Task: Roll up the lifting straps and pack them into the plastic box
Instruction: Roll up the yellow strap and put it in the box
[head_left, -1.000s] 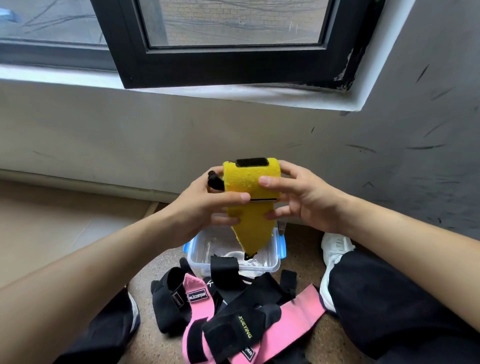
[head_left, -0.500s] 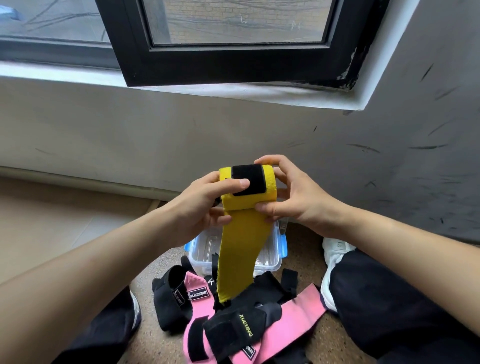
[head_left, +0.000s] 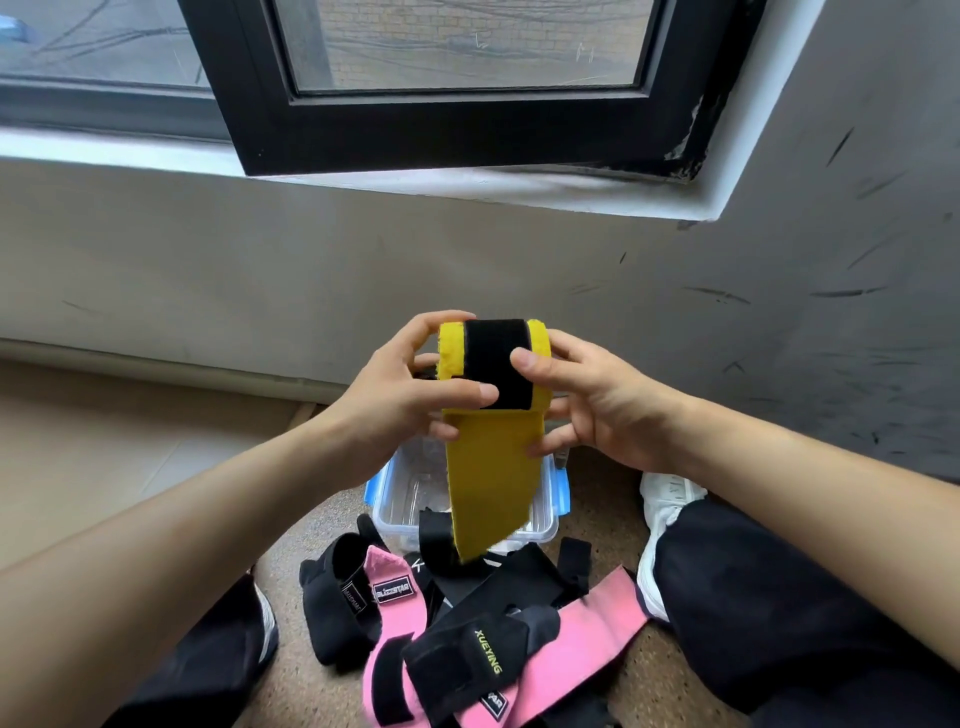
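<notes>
I grip the yellow strap (head_left: 493, 478) in both hands, left hand (head_left: 397, 402) and right hand (head_left: 608, 410) curled round its half-wound roll above the plastic box (head_left: 397, 512), while the pink and black straps (head_left: 519, 623) lie unrolled on the floor (head_left: 322, 525) beside it, so most remains, I judge.

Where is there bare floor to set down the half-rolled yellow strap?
Bare speckled floor lies between the clear plastic box and the white shoe, and again just left of the box; the tan surface farther left is bare too. Crowded: the pile of pink and black straps directly in front of the box.
</notes>
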